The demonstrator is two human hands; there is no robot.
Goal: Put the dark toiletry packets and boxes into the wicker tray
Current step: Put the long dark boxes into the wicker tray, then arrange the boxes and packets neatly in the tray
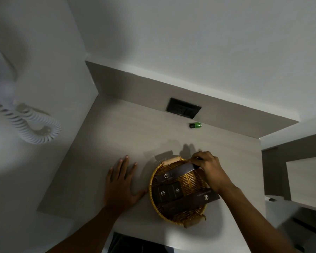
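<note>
The round wicker tray (179,213) is woven cane, rough and ribbed, with a smooth pale wooden handle (171,160) at its far rim. The dark brown toiletry boxes (169,192) inside look like matt card (logos printed in a faint metallic tone). The pale grey bench (120,132) has a matt, wood-grain laminate finish. The black wall socket (183,110) looks like slightly glossy plastic.

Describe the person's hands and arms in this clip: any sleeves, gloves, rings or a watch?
Both forearms are bare as far as the frame shows, with no sleeves in view. The left hand and the right hand wear no gloves. No ring, watch or bracelet shows, though the dim light hides fine detail.
</note>
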